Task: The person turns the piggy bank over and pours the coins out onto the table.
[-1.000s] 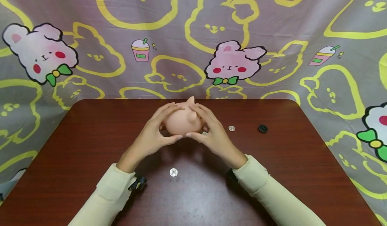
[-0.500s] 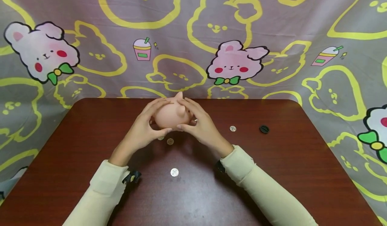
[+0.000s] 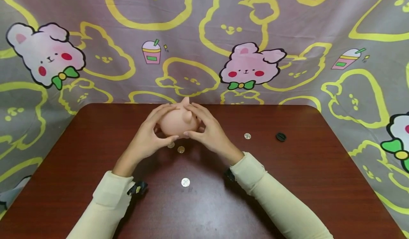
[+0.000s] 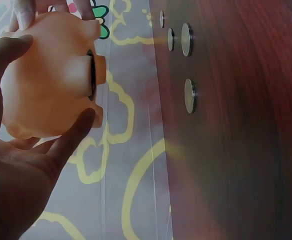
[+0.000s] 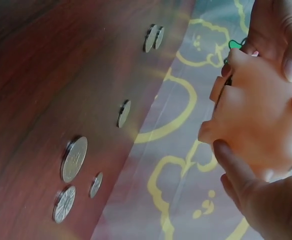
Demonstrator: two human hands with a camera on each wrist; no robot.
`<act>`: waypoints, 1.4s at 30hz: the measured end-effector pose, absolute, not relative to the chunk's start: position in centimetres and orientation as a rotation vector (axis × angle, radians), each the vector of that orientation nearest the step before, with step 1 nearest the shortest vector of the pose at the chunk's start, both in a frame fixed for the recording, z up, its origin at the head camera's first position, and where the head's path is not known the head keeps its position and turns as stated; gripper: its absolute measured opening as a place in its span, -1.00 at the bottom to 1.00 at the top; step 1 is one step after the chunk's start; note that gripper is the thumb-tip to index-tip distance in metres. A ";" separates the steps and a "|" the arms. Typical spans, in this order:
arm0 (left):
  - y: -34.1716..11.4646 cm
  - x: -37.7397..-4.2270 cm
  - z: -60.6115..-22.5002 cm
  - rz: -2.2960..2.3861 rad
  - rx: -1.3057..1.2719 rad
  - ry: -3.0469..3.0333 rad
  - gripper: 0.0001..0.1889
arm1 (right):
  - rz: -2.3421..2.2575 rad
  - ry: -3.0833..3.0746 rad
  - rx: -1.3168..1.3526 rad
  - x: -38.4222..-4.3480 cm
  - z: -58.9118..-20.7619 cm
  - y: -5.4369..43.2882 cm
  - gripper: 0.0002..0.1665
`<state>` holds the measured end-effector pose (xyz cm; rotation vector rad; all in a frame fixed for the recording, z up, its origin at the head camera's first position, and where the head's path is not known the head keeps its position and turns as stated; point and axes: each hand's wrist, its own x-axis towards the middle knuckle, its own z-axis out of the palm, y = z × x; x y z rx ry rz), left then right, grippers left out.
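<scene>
A pink piggy bank [image 3: 175,124] is raised over the far part of the table, between both hands. My left hand [image 3: 144,139] grips its rounded left side, thumb below and fingers over the top. On the other side, my right hand [image 3: 209,132] holds it near the ears. The left wrist view shows the piggy bank [image 4: 48,80] with its stubby legs toward the table and a dark opening [image 4: 92,75] in the underside between them. In the right wrist view the piggy bank [image 5: 263,112] is apart from the tabletop.
Beneath the hands lie a gold-toned coin [image 3: 181,149] and another coin [image 3: 170,145]. A silver coin [image 3: 185,182] rests closer to me, another coin [image 3: 247,136] to the right. Beyond that is a round black plug [image 3: 281,136]. A patterned cloth [image 3: 191,36] hangs behind the table [image 3: 319,182].
Both hands have shifted left with the piggy bank, mostly in the first half second. Two coins now show below it that were hidden before.
</scene>
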<state>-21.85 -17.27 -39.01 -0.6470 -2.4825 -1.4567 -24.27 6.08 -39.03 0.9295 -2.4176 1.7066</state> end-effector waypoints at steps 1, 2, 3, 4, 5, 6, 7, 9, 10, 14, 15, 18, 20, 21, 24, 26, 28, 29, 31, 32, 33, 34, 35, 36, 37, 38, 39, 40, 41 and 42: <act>-17.2 -21.8 -39.0 -1.481 -0.652 -2.463 -0.06 | 1.710 -2.414 0.937 -24.3 -39.0 6.2 -0.08; -17.1 -21.8 -39.1 -1.509 -0.655 -2.439 -0.04 | 1.709 -2.412 0.943 -24.3 -38.9 6.2 -0.06; -17.0 -21.8 -39.1 -1.557 -0.662 -2.411 -0.03 | 1.705 -2.411 0.946 -24.3 -38.9 6.3 -0.05; -16.9 -21.7 -39.2 -1.614 -0.668 -2.382 -0.02 | 1.692 -2.413 0.948 -24.3 -38.8 6.4 -0.03; -16.7 -21.7 -39.3 -1.687 -0.676 -2.349 -0.01 | 1.675 -2.410 0.950 -24.3 -38.8 6.4 -0.02; -16.5 -21.7 -39.5 -1.760 -0.684 -2.316 -0.01 | 1.658 -2.406 0.952 -24.2 -38.7 6.5 -0.01; -16.3 -21.7 -39.6 -1.832 -0.690 -2.286 0.00 | 1.639 -2.401 0.956 -24.2 -38.6 6.6 -0.01; -15.9 -21.7 -40.0 -1.978 -0.696 -2.237 0.02 | 1.573 -2.387 0.980 -24.0 -38.4 6.7 -0.02; -15.7 -21.7 -40.2 -2.027 -0.693 -2.225 0.04 | 1.526 -2.378 1.001 -23.9 -38.3 6.7 -0.05; -15.0 -21.9 -40.9 -2.096 -0.690 -2.230 0.13 | 1.178 -2.355 1.078 -23.1 -37.9 6.9 -0.14; -14.8 -21.9 -41.1 -2.088 -0.685 -2.242 0.14 | 1.081 -2.350 1.086 -22.8 -37.8 6.9 -0.14; -14.5 -21.9 -41.2 -2.071 -0.676 -2.267 0.18 | 0.825 -2.330 1.081 -22.1 -37.6 6.9 -0.13; -14.3 -21.9 -41.3 -2.048 -0.667 -2.286 0.19 | 0.718 -2.318 1.072 -21.7 -37.5 6.9 -0.11; -14.3 -21.9 -41.3 -2.039 -0.663 -2.296 0.19 | 0.682 -2.311 1.072 -21.6 -37.4 6.9 -0.10; -14.1 -21.9 -41.3 -2.018 -0.652 -2.314 0.20 | 0.603 -2.288 1.075 -21.3 -37.4 6.9 -0.11; -14.0 -21.8 -41.2 -2.006 -0.644 -2.320 0.20 | 0.594 -2.276 1.077 -21.2 -37.4 7.0 -0.10; -13.9 -21.7 -41.1 -2.003 -0.639 -2.326 0.21 | 0.624 -2.271 1.073 -21.2 -37.4 7.1 -0.10; -13.8 -21.7 -41.1 -2.008 -0.641 -2.325 0.21 | 0.671 -2.271 1.070 -21.2 -37.4 7.3 -0.11; -13.7 -21.6 -40.9 -2.034 -0.649 -2.308 0.21 | 0.830 -2.275 1.059 -21.4 -37.4 7.6 -0.13; -13.6 -21.6 -40.8 -2.050 -0.650 -2.298 0.21 | 0.944 -2.281 1.041 -21.5 -37.4 7.8 -0.13; -13.6 -21.5 -40.7 -2.067 -0.653 -2.286 0.20 | 1.072 -2.290 1.011 -21.7 -37.3 8.1 -0.12; -13.5 -21.5 -40.6 -2.088 -0.657 -2.269 0.18 | 1.228 -2.298 0.970 -21.8 -37.2 8.3 -0.11; -13.4 -21.5 -40.4 -2.105 -0.658 -2.256 0.16 | 1.393 -2.305 0.908 -22.0 -37.1 8.6 -0.10; -13.3 -21.4 -40.3 -2.116 -0.660 -2.246 0.14 | 1.563 -2.308 0.833 -22.1 -37.1 8.9 -0.09; -13.2 -21.4 -40.1 -2.125 -0.655 -2.242 0.11 | 1.744 -2.306 0.746 -22.2 -37.0 9.2 -0.08; -13.0 -21.3 -39.9 -2.126 -0.645 -2.246 0.07 | 1.921 -2.291 0.657 -22.3 -37.0 9.5 -0.08; -12.9 -21.3 -39.8 -2.128 -0.637 -2.249 0.04 | 2.078 -2.276 0.565 -22.4 -37.0 9.7 -0.09; -12.8 -21.3 -39.6 -2.127 -0.627 -2.255 0.01 | 2.219 -2.255 0.476 -22.5 -37.0 10.0 -0.11; -12.6 -21.2 -39.4 -2.117 -0.613 -2.268 -0.02 | 2.337 -2.238 0.394 -22.6 -37.0 10.2 -0.14; -12.5 -21.1 -39.3 -2.109 -0.598 -2.279 -0.04 | 2.440 -2.218 0.330 -22.7 -37.1 10.4 -0.16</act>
